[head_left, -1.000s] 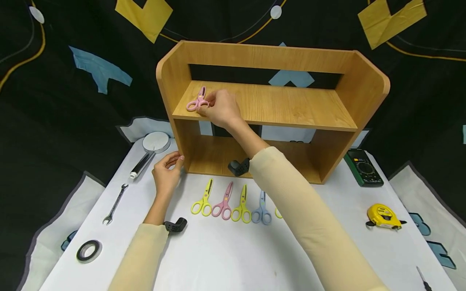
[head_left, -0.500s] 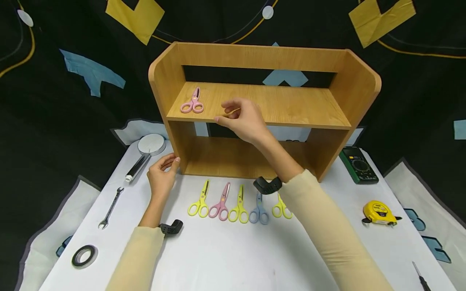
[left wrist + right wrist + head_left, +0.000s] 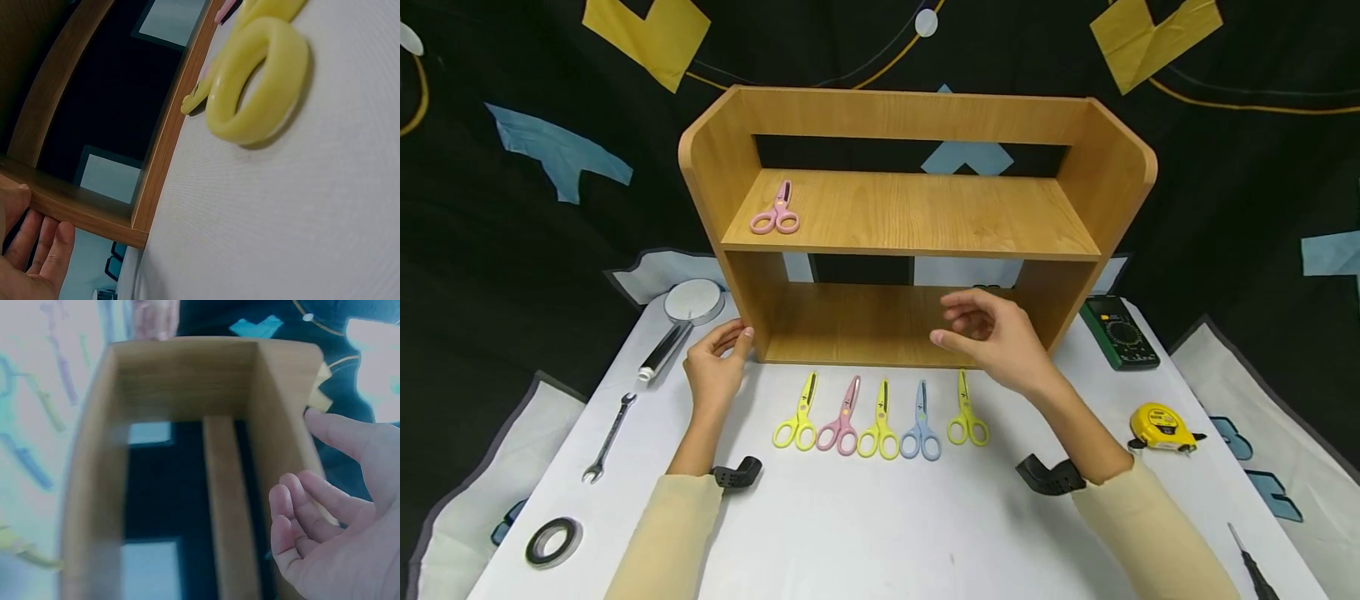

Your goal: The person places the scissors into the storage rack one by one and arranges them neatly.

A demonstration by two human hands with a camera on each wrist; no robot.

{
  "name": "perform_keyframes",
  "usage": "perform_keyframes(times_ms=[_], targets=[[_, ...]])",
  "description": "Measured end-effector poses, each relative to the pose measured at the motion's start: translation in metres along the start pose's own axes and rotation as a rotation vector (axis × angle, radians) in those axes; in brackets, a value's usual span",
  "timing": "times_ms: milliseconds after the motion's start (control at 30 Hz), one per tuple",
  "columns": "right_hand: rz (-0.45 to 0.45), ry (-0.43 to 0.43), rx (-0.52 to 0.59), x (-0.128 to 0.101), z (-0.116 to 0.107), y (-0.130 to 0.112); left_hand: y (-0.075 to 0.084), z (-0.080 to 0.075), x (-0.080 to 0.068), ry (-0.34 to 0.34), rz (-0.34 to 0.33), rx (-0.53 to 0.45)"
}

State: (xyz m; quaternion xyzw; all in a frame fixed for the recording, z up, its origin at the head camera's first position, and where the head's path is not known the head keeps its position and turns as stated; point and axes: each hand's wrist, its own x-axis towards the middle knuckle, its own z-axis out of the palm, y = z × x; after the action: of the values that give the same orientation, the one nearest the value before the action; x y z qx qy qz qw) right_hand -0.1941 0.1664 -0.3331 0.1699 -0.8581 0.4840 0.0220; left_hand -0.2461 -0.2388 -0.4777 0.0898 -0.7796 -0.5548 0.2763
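A: What is cut off or hard to read, taken left to right?

B: The tape roll (image 3: 553,542) and wrench (image 3: 607,427) lie near the left edge. The left wrist view shows only one yellow handle loop (image 3: 257,81), blurred and close, and a corner of the shelf. The right wrist view is hazy; the scissors on the table are smears.

A: And the hands?

B: The left hand (image 3: 712,369) rests with fingertips against the lower left corner of the wooden shelf (image 3: 910,212), fingers loosely bent, holding nothing. The right hand (image 3: 997,340) hovers before the lower compartment, fingers loosely curled, empty.

A: The scissors?

B: The pink scissors (image 3: 775,212) lie flat on the upper shelf's left end, blades pointing back. Five more scissors (image 3: 880,410) lie in a row on the white table (image 3: 880,533), in front of the shelf.
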Motion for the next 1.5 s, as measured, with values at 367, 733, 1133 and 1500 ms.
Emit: perform_keyframes(times_ms=[367, 733, 1133, 1500], targets=[[0.192, -0.018, -0.035, -0.068, 0.018, 0.09, 0.0, 0.0, 0.0, -0.001, -0.007, 0.021], [0.33, -0.057, -0.098, -0.092, 0.037, 0.126, 0.001, -0.001, 0.0, 0.002, -0.004, 0.026], [0.336, -0.028, -0.221, -0.088, 0.05, 0.133, 0.001, -0.001, -0.002, -0.003, -0.021, 0.05], [0.421, -0.031, -0.085, -0.086, 0.041, 0.122, -0.001, -0.002, -0.001, -0.011, 0.01, -0.005]])
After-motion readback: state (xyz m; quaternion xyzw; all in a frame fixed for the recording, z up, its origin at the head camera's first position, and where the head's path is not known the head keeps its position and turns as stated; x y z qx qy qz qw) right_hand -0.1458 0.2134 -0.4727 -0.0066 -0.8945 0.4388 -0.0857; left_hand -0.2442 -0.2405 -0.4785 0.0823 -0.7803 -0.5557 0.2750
